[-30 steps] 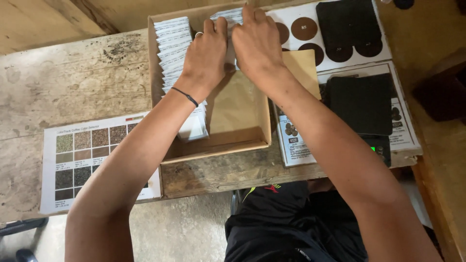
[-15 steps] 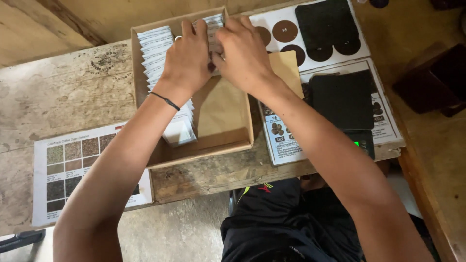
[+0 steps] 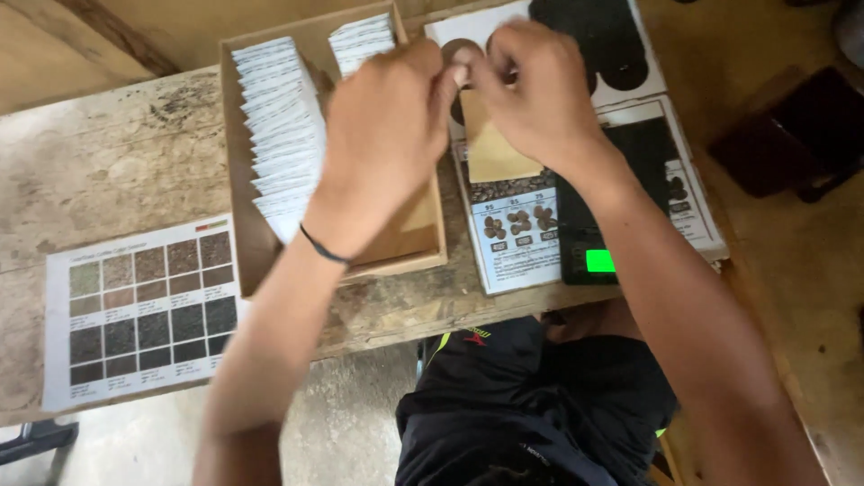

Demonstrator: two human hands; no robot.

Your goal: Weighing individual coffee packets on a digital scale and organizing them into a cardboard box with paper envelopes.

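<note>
Cardboard box [image 3: 241,225] holds white sachet rows [image 3: 279,126]; both hands [image 3: 468,99] pinched together, contents unclear.

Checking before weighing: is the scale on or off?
On. The black scale shows a lit green display at its front edge, just right of the bean chart.

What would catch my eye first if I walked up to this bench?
Two bare hands, the left hand and the right hand, meet raised over the right edge of a shallow cardboard box. Rows of small white packets stand packed in the box's left side. At the left, a chart of brown colour swatches lies on the worn wooden table.
</note>
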